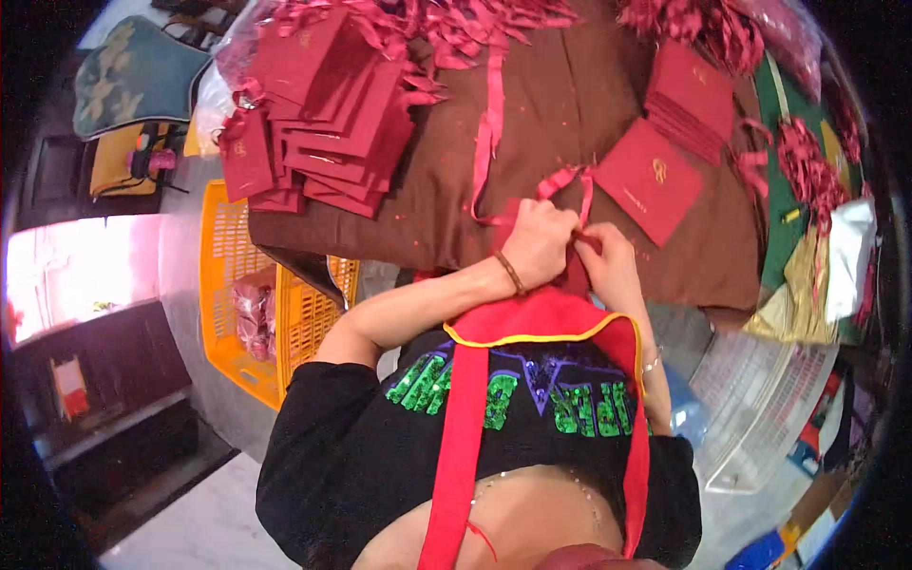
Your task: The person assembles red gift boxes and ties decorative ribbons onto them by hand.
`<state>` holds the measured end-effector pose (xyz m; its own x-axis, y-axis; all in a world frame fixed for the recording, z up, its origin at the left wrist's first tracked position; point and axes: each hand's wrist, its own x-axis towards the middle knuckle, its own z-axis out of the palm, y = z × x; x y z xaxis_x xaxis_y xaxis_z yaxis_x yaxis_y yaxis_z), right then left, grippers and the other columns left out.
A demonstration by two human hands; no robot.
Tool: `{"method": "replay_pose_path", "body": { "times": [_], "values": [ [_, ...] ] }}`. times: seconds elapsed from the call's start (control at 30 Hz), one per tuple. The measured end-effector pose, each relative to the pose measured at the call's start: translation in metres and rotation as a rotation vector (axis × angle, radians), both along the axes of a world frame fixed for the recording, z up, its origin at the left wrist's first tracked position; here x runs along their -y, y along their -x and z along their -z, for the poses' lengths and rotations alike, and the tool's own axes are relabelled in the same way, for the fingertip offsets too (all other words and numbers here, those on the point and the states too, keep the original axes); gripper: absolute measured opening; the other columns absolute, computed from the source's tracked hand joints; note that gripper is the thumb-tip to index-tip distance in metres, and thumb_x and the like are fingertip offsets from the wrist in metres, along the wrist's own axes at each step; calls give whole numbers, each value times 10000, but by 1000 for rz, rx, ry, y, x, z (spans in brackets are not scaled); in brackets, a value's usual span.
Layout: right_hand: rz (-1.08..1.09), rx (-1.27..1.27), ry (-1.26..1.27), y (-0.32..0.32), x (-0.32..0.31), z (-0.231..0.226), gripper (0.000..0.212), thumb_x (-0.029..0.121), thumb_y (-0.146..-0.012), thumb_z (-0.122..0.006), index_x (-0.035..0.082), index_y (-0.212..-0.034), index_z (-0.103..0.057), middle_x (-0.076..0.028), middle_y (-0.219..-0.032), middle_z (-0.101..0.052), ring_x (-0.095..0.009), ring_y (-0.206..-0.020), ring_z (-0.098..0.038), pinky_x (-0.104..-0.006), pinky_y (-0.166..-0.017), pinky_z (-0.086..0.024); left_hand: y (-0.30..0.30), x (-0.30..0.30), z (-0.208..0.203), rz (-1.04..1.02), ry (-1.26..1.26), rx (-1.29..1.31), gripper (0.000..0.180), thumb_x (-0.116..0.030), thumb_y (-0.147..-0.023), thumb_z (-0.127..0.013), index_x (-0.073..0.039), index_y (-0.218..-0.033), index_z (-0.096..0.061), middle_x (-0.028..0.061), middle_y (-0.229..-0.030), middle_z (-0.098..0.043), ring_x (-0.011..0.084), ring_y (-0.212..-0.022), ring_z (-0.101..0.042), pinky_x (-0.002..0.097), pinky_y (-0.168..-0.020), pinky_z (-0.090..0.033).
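At the near edge of the brown-covered table, my left hand (543,242) is closed, its fingers pinched on a pinkish-red ribbon (586,198). My right hand (609,264) is beside it, thumb and fingers pinched together on the same ribbon close to the left fingertips. A loop of ribbon stands up beyond the hands. Something dark red lies under and between them, mostly hidden, so its shape is unclear. Just past my right hand a flat dark red square bag (651,180) with a gold emblem lies on the cloth.
Stacked red bags (328,142) lie at the far left, another stack (692,100) at the far right. Loose ribbons (484,19) heap along the back. A yellow plastic crate (223,285) stands left below the table, a white basket (760,418) to the right. I wear a red apron (541,318).
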<state>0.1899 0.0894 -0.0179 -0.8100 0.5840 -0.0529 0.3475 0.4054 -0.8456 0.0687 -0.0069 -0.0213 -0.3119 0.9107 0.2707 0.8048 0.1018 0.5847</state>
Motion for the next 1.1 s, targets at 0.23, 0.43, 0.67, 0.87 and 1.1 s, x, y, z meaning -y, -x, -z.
{"method": "replay_pose_path", "body": {
  "times": [0.23,0.43,0.67,0.87,1.1],
  "values": [
    [64,-15,-39,-4,7,-8,124,42,-759,-582,-20,-865,-560,-182,-868,-556,-343,-818,-570,-398,-723,-457,-10,1,-5,-12,-26,-40,151,-44,-669,-558,-68,-818,-567,104,-741,-571,275,-757,-524,384,-715,-349],
    [118,-89,-97,-4,8,0,117,9,-756,-548,-30,-867,-548,-195,-872,-549,-366,-846,-554,-398,-759,-449,-10,-9,-9,27,-78,-113,135,-32,-629,-556,-61,-755,-521,93,-699,-532,291,-731,-497,398,-674,-343],
    [90,-47,32,-2,4,1,182,79,-783,-603,-26,-930,-583,-149,-898,-586,-261,-856,-588,-313,-767,-454,-1,-1,-9,-28,-43,92,94,-65,-734,-613,-73,-809,-557,93,-752,-572,285,-745,-534,404,-678,-376],
    [70,-15,105,-3,0,7,214,106,-801,-606,-34,-962,-584,-125,-889,-589,-203,-827,-581,-283,-734,-453,9,4,-7,62,-36,150,151,-69,-729,-631,-64,-879,-615,91,-822,-634,275,-797,-577,377,-712,-436],
    [119,-42,554,-4,-12,21,177,130,-849,-582,-5,-962,-607,16,-768,-589,-47,-695,-528,-189,-611,-419,26,10,-16,-29,-32,59,70,-126,-745,-642,-110,-812,-653,26,-802,-643,211,-798,-579,350,-710,-389]
  ]
}}
